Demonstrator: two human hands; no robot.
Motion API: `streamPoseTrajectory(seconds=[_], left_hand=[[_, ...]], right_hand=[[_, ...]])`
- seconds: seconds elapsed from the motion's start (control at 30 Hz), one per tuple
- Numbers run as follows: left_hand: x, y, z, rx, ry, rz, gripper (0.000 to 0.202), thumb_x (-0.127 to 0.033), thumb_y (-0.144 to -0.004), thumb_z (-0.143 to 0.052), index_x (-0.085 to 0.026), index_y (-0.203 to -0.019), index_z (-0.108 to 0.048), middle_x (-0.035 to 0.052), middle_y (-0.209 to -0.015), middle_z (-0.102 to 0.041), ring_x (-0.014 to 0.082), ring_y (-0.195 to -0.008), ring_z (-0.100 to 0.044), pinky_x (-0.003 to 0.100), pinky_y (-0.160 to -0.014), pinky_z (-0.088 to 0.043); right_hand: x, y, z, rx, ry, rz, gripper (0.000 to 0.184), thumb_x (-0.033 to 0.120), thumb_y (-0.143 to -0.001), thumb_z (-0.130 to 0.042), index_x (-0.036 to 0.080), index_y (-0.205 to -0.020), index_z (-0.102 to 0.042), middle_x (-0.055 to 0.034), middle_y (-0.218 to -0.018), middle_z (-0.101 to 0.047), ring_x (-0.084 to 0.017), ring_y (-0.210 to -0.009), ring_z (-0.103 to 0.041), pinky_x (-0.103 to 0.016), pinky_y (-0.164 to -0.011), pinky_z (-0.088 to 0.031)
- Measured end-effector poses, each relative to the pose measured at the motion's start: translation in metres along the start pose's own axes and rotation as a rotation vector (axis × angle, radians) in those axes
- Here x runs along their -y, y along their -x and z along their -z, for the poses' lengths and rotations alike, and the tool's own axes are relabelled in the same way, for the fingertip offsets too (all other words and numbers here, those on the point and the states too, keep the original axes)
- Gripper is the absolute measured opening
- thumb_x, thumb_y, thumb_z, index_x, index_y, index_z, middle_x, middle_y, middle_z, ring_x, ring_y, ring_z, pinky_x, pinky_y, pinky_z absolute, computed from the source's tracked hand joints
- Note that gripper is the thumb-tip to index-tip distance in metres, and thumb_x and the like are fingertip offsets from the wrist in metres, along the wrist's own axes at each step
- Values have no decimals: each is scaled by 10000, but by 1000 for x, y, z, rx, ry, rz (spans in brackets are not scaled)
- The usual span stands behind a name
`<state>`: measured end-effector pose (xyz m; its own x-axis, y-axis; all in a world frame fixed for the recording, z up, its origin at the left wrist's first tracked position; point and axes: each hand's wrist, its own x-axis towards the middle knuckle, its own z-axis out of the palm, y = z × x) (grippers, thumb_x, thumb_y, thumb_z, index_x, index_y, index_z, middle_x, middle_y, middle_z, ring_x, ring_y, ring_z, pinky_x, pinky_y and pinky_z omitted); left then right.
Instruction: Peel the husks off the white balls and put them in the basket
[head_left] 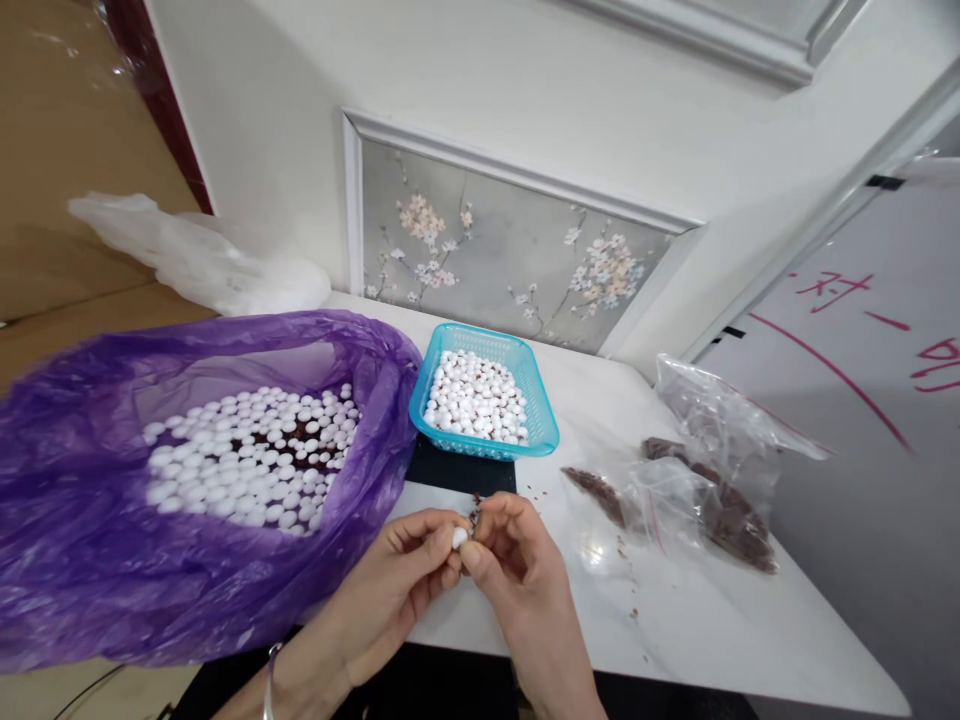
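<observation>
- Left hand (409,565), one, yours; pinching one white ball (460,538), nearer you than the blue basket (538,405), partly hidden by fingers;
- Right hand (525,570), one, yours; thumb at the ball, brown bits (475,508) alongside; its hold hidden, cannot tell;
- Basket, one; white pieces (476,395) overlapping, uncountable;
- Purple bag (75,560), one; cut off left;

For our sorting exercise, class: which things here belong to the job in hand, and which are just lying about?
Likely part of the job:
- white ball, at both hands' fingertips
- blue basket of white balls
- purple bag, also holding white balls
- clear bags with brown bits

Probably just about:
- white plastic
- whiteboard
- floral panel
</observation>
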<state>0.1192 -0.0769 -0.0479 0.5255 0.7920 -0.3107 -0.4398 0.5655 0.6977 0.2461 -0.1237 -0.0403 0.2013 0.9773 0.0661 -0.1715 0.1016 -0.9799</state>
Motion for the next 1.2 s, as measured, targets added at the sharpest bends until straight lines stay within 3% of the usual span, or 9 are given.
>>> streamPoseTrajectory(seconds=[0.1, 0.2, 0.37, 0.6, 0.77, 0.97, 1.1, 1.2], left_hand=[[-2, 1, -2, 12, 55, 26, 143, -254, -716, -755, -171, -829, -727, -4, -741, -641, 52, -628, -561, 150, -664, -487], [-3, 2, -2, 55, 19, 9, 134, -274, -754, -719, -142, -772, -719, -1, -745, -603, 56, -651, -547, 149, -672, -480], [0, 5, 4, 121, -48, -44, 254, -283, -610, -827, -155, -812, -743, 4, -742, -604, 65, -649, -508, 138, -622, -428], [1, 7, 6, 219, -126, -80, 268, -354, -638, -796, -152, -807, -750, 8, -653, -588, 89, -622, -486, 183, -608, -395], [1, 6, 4, 163, -163, -90, 122, -272, -732, -737, -152, -755, -728, 13, -665, -581, 100, -650, -487, 203, -650, -391], [1, 5, 0, 142, -248, -104, 139, -277, -754, -713, -140, -726, -713, 5, -606, -558, 105, -614, -465, 220, -625, -374], [4, 4, 0, 88, -316, -126, 153, -300, -742, -716, -151, -777, -734, 7, -602, -576, 123, -618, -471, 253, -637, -380], [7, 2, 2, 111, -389, -157, 160, -280, -769, -688, -178, -878, -745, -2, -628, -578, 128, -652, -473, 266, -679, -382]], right_hand=[[-3, 3, 8, -41, 67, -2, 154, 283, -843, -609, 227, -980, -567, 8, -850, -592, -136, -783, -601, -259, -737, -497], [-7, 6, 20, -126, 201, 11, 151, 333, -884, -554, 211, -963, -594, 7, -763, -608, -137, -732, -591, -260, -722, -477], [-10, 8, 29, -211, 266, 20, 189, 367, -866, -571, 188, -909, -612, 7, -675, -594, -147, -666, -569, -256, -652, -454], [-8, 9, 28, -161, 280, 23, 169, 360, -873, -558, 200, -896, -609, 14, -682, -592, -137, -666, -569, -236, -647, -462], [-7, 8, 36, -207, 339, 45, 155, 354, -855, -579, 204, -869, -615, 14, -695, -590, -131, -669, -559, -220, -638, -467], [-13, 5, 53, -287, 436, 51, 175, 355, -857, -561, 194, -889, -621, 1, -689, -598, -150, -657, -567, -247, -627, -472], [-21, -3, 55, -233, 650, 97, 161, 291, -867, -524, 190, -901, -644, -40, -812, -669, -186, -735, -613, -283, -677, -473], [-24, -9, 50, -193, 829, 129, 204, 222, -871, -483, 190, -965, -661, -58, -925, -680, -202, -814, -635, -302, -736, -468]])
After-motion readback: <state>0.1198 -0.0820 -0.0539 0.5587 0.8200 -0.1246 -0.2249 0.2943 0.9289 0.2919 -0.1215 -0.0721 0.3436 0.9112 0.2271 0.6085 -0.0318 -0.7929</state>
